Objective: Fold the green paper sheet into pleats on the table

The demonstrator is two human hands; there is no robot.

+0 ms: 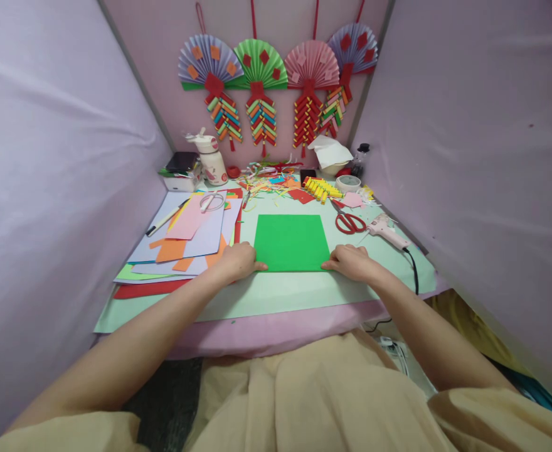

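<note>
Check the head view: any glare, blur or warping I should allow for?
Head view: soft light, no harsh glare on the green sheet; faint shadows by the left hand and right hand; forearms look stretched toward the edges; fine detail in the paper scraps is soft.

Both your forearms reach forward and angle inward from the lower corners. Your left hand [241,260] and right hand [351,261] sit level with each other, well apart, knuckles up, fingers partly curled, each thumb pointing inward toward the other hand.
</note>
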